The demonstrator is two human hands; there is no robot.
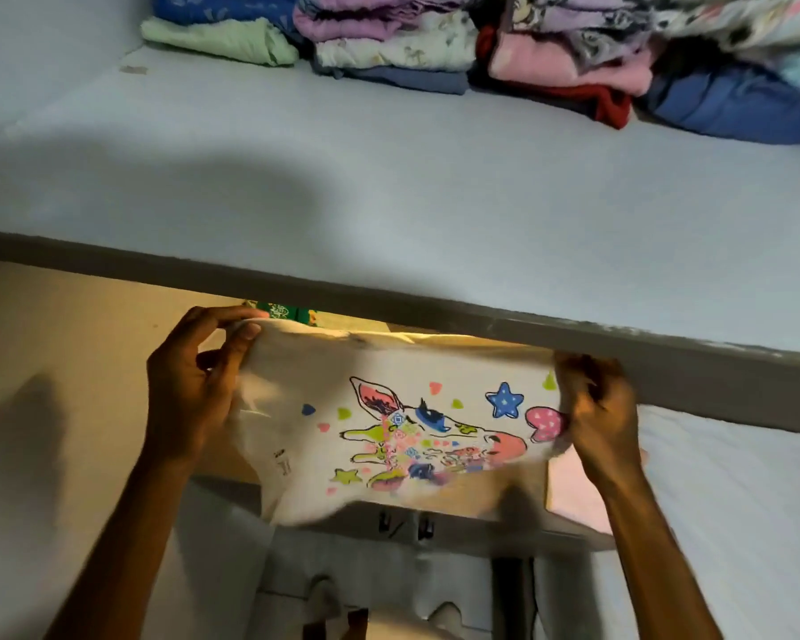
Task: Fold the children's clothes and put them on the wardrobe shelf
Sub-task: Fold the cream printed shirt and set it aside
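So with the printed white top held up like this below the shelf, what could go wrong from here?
The white top is only pinched at its edges by the left hand and right hand, so it may sag and fold unevenly. It also hangs just under the shelf edge and might catch on it. The stacks sit crowded at the back right; a careless placement could topple them.

Below the shelf line a beige wall (65,362) stands at left, a white textured surface (735,501) at right, green patterned fabric (280,311) peeking between.

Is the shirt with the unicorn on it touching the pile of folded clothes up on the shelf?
Apart. The head view shows the shirt held below the shelf, far from the folded clothes at its back.
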